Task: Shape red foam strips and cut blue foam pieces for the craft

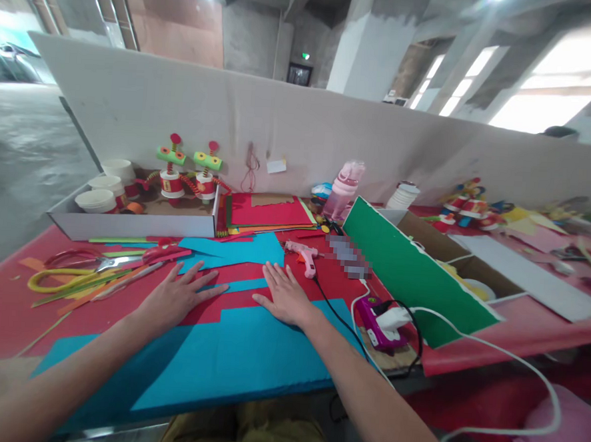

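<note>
My left hand (178,295) lies palm down with its fingers spread, the fingertips close to the left end of a narrow blue paper strip (244,285). At the strip's right end, my right hand (287,295) rests flat, fingers stretched out. Larger blue paper (191,368) covers the table's front edge below both hands. Beyond the fingers lies an irregular piece of blue paper (254,248). A pink hot glue gun (306,256) is just past my right hand. Left of my left hand are scissors (117,262) with red handles and a yellow-handled pair (56,281).
A white box (135,228) at the back left holds paper cups and two cup figures (172,181). Stacked coloured paper (271,209) lies behind. A green panel (413,268), a purple power strip (382,326) with cables, and a pink bottle (344,190) stand right.
</note>
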Demonstrator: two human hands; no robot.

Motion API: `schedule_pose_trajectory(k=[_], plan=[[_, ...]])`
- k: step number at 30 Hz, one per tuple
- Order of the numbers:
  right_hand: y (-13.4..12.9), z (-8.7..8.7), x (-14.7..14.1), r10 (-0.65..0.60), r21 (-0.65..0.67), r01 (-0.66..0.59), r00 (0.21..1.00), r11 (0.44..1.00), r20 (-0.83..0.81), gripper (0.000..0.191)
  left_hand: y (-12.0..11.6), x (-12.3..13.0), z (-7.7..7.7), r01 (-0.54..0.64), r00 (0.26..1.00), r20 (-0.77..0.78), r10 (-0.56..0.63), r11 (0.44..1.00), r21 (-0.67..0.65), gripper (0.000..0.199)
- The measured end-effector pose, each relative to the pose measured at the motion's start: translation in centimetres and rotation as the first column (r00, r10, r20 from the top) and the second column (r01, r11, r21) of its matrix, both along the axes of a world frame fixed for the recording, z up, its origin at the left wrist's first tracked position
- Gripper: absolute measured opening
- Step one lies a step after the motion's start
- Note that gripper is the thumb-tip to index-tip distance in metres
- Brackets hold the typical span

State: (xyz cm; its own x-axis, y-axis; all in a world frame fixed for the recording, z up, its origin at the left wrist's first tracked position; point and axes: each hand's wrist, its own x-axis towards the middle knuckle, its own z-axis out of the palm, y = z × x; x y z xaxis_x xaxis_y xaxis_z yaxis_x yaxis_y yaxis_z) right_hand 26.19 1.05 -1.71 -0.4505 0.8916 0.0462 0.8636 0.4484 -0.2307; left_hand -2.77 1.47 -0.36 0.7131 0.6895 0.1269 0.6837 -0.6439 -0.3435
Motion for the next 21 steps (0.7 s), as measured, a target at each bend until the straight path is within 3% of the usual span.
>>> schedule_pose_trajectory(k=[3, 6, 8, 10, 12, 14, 16, 18, 19, 21], plan=[[0.0, 0.6, -1.8, -0.041, 0.091, 0.047, 0.997, 0.995, -0.073, 0.071, 0.1, 0.0, -0.2, 0.002, 1.000, 0.028, -0.002, 1.000, 0.004, 0.078], [0.6, 2.0, -2.2, -0.043, 0.152, 0.092, 0.953, 0.984, -0.299, 0.055, 0.1, -0.1, -0.3, -0.010, 0.999, 0.046, 0.010, 1.000, 0.009, 0.075], [1.2, 3.4, -0.8, -0.128, 0.180, 0.253, 0.847, 0.950, -0.516, 0.051, 0.0, 0.0, -0.3, -0.017, 0.999, 0.046, 0.017, 1.000, 0.006, 0.075], [1.5, 4.7, 1.0, -0.219, 0.176, 0.455, 0.688, 0.873, -0.692, 0.051, 0.0, 0.1, -0.2, -0.018, 0.999, 0.042, 0.018, 1.000, 0.003, 0.077], [1.3, 5.6, 1.9, -0.248, 0.155, 0.541, 0.597, 0.826, -0.763, 0.050, 0.0, 0.0, -0.2, -0.012, 0.999, 0.032, 0.012, 1.000, 0.001, 0.078], [1.0, 5.6, 1.0, -0.191, 0.172, 0.451, 0.651, 0.876, -0.735, 0.047, 0.1, 0.0, -0.2, -0.007, 1.000, 0.023, 0.007, 1.000, -0.002, 0.078], [0.9, 4.6, -1.2, -0.045, 0.125, 0.149, 0.799, 0.981, -0.600, 0.044, 0.1, -0.1, -0.1, -0.012, 1.000, 0.022, 0.012, 1.000, -0.008, 0.077], [1.1, 3.0, -4.0, 0.130, 0.023, -0.132, 0.898, 0.991, -0.420, 0.044, -0.1, 0.1, 0.1, -0.036, 0.999, 0.029, 0.036, 0.999, -0.017, 0.074], [1.3, 2.1, -5.1, 0.165, -0.008, -0.179, 0.924, 0.984, -0.344, 0.046, -0.3, 0.4, 0.2, -0.056, 0.998, 0.037, 0.057, 0.998, -0.021, 0.071], [1.7, 0.6, -6.7, 0.127, -0.026, -0.134, 0.974, 0.991, -0.188, 0.050, -1.2, 1.3, 0.4, -0.103, 0.992, 0.064, 0.105, 0.994, -0.033, 0.063]])
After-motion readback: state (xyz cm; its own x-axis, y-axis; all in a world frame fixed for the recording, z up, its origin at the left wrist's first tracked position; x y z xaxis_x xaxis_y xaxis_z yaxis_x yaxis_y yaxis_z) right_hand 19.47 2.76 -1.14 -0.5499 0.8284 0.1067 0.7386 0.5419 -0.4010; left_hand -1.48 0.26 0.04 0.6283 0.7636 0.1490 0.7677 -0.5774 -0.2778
